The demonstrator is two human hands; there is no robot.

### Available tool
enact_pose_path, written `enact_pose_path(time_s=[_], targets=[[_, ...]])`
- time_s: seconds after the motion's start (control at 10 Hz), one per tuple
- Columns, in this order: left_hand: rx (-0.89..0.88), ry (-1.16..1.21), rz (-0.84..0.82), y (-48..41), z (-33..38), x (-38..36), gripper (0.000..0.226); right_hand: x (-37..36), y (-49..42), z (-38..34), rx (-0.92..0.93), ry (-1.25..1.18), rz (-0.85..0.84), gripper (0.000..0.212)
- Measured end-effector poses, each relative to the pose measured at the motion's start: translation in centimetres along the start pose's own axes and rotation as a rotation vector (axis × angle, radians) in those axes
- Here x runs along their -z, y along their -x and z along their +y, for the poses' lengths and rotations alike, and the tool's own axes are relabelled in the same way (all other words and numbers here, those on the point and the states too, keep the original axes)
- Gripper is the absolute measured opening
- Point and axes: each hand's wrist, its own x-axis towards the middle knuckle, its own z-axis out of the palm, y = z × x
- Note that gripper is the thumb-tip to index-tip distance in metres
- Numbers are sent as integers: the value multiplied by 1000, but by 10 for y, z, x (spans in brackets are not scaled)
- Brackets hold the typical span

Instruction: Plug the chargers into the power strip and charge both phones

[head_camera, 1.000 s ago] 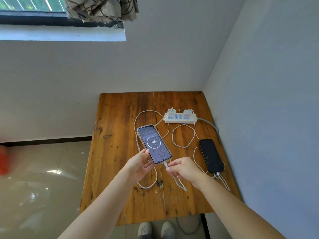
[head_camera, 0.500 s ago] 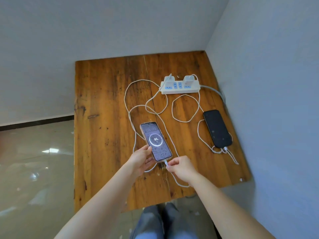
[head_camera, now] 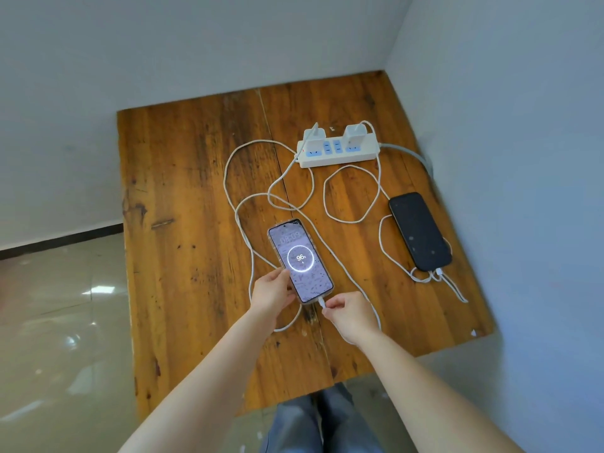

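Two hands meet at the near table (head_camera: 183,223): left hand (head_camera: 273,291) grips the lit phone (head_camera: 300,260) reading "96"; right hand (head_camera: 351,313) pinches its white cable plug (head_camera: 322,302). Farther right, the power strip (head_camera: 338,152), then the dark phone (head_camera: 420,232).

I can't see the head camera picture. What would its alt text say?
Two bare hands work at a lit phone showing 96 on a wooden table: the left hand steadies it, the right hand pinches a white cable plug at its end. Behind, two chargers sit in a power strip; a dark phone lies cabled right.
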Motion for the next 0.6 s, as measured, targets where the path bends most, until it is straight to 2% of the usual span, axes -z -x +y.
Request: enact_pose_path(time_s=[0.2, 0.4, 0.5, 0.6], targets=[[-227, -257, 129, 6, -15, -5, 35, -3, -4, -3, -7, -7, -33, 20], [-179, -216, 109, 14, -14, -3, 37, 5, -2, -3, -34, -67, -106, 26], [-199, -270, 91, 20, -15, 1, 38, 11, 7, -6, -37, -94, -159, 31], [-285, -395, 145, 35, -16, 9, 39, 24, 20, -18, -21, -112, -161, 27]])
